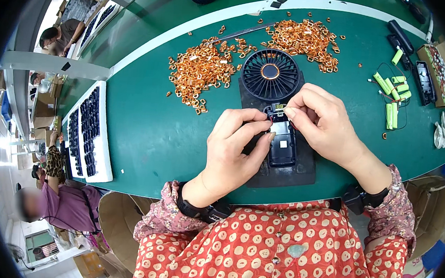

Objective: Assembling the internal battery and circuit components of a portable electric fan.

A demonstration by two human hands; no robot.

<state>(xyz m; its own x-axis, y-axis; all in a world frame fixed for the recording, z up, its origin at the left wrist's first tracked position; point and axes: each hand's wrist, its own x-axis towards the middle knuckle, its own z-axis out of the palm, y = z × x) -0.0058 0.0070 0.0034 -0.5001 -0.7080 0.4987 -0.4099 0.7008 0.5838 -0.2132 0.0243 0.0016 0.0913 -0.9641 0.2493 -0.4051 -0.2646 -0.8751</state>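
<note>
In front of me a black handheld fan point(270, 74) lies with its round grille away from me and its handle point(283, 152) opened toward me. A small circuit board with a lit digit display point(279, 107) sits at the top of the handle, tilt unclear. My right hand point(326, 124) is closed, thumb and forefinger pinching at the board's right edge. From the left, my left hand point(238, 145) has its fingertips closed together at the handle's upper left edge, beside thin wires; what lies between them is hidden. Beneath the fan is a dark mat point(303, 170).
Two heaps of small orange metal rings point(201, 70) point(307, 39) lie beyond the fan. Green battery cells with wires point(392, 94), black casings point(425, 83) and a box point(437, 76) stand right. A white tray of black parts point(91, 132) sits left. Other people work at far left.
</note>
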